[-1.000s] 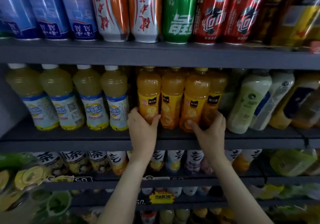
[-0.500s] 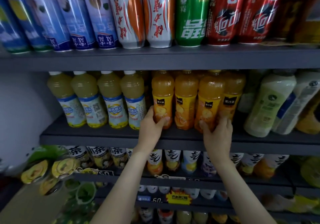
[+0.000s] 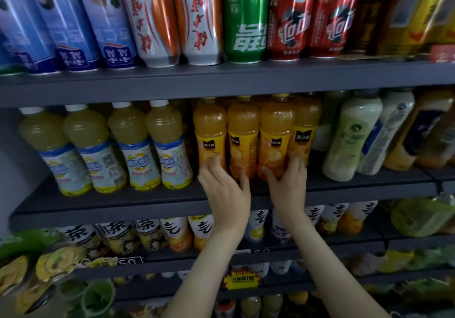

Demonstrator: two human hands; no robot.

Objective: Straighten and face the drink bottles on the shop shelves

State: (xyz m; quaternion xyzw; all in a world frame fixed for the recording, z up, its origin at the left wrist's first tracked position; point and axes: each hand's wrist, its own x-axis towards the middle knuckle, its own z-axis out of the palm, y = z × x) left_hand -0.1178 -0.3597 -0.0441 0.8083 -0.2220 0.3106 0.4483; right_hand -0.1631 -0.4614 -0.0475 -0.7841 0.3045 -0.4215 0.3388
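**Operator:** What has changed against the frame half a second earlier?

**Inspector:** The left hand (image 3: 225,192) has shifted right along the orange juice bottles (image 3: 246,120). Its thumb then lay across the first bottle (image 3: 209,125). It now lies on the lower front of the second bottle (image 3: 242,142). The right hand (image 3: 288,184) keeps its position at the third bottle (image 3: 275,130).

**Operator:** What is the state of the hands?

**Inspector:** Both reach up from the bottom of the view, backs toward the camera.
- Left hand: the fingers are curled, with the fingertips on the label of the first bottle and the thumb on the second. Which of the two it grips cannot be determined.
- Right hand: the thumb is on the lower left of the third bottle. The fingers curl round its right side, next to the fourth bottle (image 3: 305,125). The lower part of the third bottle is held between them.

**Operator:** Where are the bottles?

**Inspector:** The four stand upright, side by side and touching, near the front of the middle shelf (image 3: 123,202), with their labels forward.
- Just left of them stand four pale yellow bottles (image 3: 118,150) with blue-and-white labels.
- Just right of them stand pale green bottles (image 3: 352,135).
- On the shelf below is a row of white-labelled bottles (image 3: 147,236).
- On the shelf above is a row of cans (image 3: 243,14) in blue, white-and-orange, green and red.
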